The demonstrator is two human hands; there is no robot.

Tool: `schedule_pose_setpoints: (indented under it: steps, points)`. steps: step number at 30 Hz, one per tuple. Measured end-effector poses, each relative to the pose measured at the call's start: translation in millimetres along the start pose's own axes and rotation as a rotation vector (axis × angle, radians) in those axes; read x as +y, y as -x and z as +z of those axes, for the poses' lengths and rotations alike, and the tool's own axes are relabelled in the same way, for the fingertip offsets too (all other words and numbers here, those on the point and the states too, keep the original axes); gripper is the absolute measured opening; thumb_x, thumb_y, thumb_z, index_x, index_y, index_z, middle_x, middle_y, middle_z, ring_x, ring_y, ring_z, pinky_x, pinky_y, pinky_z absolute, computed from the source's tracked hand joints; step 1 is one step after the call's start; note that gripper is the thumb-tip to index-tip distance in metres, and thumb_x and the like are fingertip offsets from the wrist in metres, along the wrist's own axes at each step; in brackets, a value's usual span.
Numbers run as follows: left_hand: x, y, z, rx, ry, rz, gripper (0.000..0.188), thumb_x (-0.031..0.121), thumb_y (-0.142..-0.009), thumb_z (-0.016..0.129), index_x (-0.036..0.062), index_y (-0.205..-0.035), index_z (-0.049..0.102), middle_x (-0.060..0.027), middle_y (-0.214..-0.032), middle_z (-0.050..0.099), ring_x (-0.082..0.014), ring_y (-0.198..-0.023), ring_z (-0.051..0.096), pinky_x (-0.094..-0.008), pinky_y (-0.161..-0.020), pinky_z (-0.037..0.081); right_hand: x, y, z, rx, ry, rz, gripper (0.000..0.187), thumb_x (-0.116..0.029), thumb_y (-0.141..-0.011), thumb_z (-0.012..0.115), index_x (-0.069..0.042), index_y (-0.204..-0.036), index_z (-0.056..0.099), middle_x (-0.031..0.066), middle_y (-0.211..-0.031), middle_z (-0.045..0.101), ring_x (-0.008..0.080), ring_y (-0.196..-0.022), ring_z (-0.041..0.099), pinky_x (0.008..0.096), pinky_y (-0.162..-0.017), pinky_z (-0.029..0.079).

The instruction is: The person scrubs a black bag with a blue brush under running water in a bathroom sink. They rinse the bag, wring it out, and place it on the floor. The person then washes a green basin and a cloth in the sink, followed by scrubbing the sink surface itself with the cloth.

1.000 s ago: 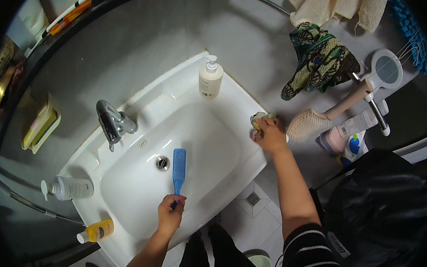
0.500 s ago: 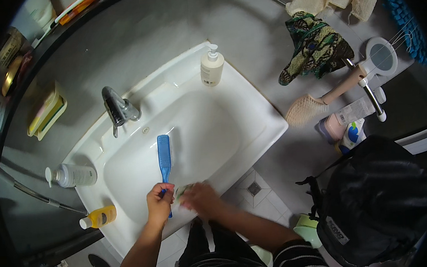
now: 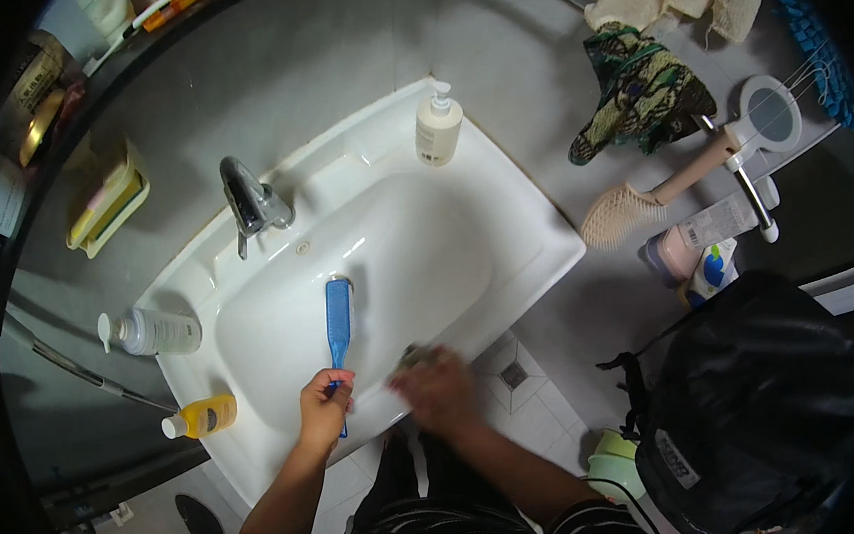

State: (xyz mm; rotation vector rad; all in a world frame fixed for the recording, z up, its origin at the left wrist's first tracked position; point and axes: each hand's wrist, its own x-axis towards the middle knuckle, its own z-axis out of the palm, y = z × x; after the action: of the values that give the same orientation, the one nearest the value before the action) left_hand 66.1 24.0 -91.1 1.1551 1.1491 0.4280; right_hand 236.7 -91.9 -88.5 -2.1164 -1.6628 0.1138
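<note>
A blue long-handled brush (image 3: 337, 314) with a flat head stands out over the white sink (image 3: 536, 250). My left hand (image 3: 325, 408) is closed round its handle near the sink's front edge. The bristle side, if any, is mostly turned from sight. To the right, above the same edge, my right hand (image 3: 437, 392) is smeared by motion. Between its fingers shows a small greyish-green thing (image 3: 414, 356), too blurred to name. The two hands are apart, and the right one does not touch the brush.
A chrome faucet (image 3: 254, 205) rises at the back of the sink. Pump bottles stand at its back right (image 3: 438, 126) and left (image 3: 159, 330), with a yellow bottle (image 3: 206, 416) in front. A hairbrush (image 3: 633, 213) hangs at the right, above a black bag (image 3: 759, 401).
My right hand has moved right, away from the brush, with the greyish-green thing in it. My left hand keeps its grip on the brush. The view has shifted slightly.
</note>
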Motion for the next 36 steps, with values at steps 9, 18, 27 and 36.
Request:
schedule_pose_setpoints:
  steps: [9, 18, 27, 36]
  points:
    - [49.7, -85.7, 85.9, -0.269, -0.119, 0.074, 0.017, 0.008, -0.093, 0.056, 0.0066, -0.108, 0.063, -0.0002, -0.088, 0.060, -0.0088, -0.068, 0.054, -0.0231, -0.058, 0.046, 155.7, -86.7, -61.5, 0.379, -0.002, 0.481, 0.014, -0.019, -0.083, 0.060, -0.009, -0.091, 0.065, 0.0071, -0.089, 0.067, 0.0287, -0.082, 0.059, 0.0400, -0.075, 0.044]
    - [48.3, -189.0, 235.6, -0.316, -0.286, 0.320, 0.017, 0.015, -0.087, 0.064, 0.0078, -0.103, 0.065, -0.0090, -0.093, 0.066, -0.0186, -0.082, 0.061, -0.0326, -0.073, 0.049, 77.1, -37.9, 1.2, -0.157, 0.150, -0.005, 0.020, -0.020, -0.083, 0.056, -0.003, -0.093, 0.062, 0.0147, -0.098, 0.061, 0.0366, -0.093, 0.055, 0.0479, -0.085, 0.043]
    - [64.7, -195.9, 226.3, -0.494, -0.441, 0.468, 0.041, 0.020, -0.086, 0.066, 0.0128, -0.125, 0.058, -0.0135, -0.122, 0.059, -0.0242, -0.108, 0.057, -0.0343, -0.091, 0.046, 78.7, -66.0, 13.7, -0.200, -0.203, -0.011, 0.014, -0.011, -0.077, 0.063, -0.005, -0.089, 0.063, 0.0132, -0.082, 0.063, 0.0327, -0.080, 0.060, 0.0436, -0.074, 0.042]
    - [25.0, -140.7, 18.8, 0.355, -0.391, 0.314, 0.045, 0.014, -0.079, 0.071, 0.0023, -0.121, 0.058, -0.0190, -0.117, 0.062, -0.0292, -0.104, 0.061, -0.0350, -0.089, 0.048, 111.3, -324.5, 59.4, 0.348, -0.168, 0.068, 0.017, -0.018, -0.081, 0.065, -0.009, -0.094, 0.060, 0.0084, -0.098, 0.063, 0.0347, -0.088, 0.056, 0.0457, -0.079, 0.043]
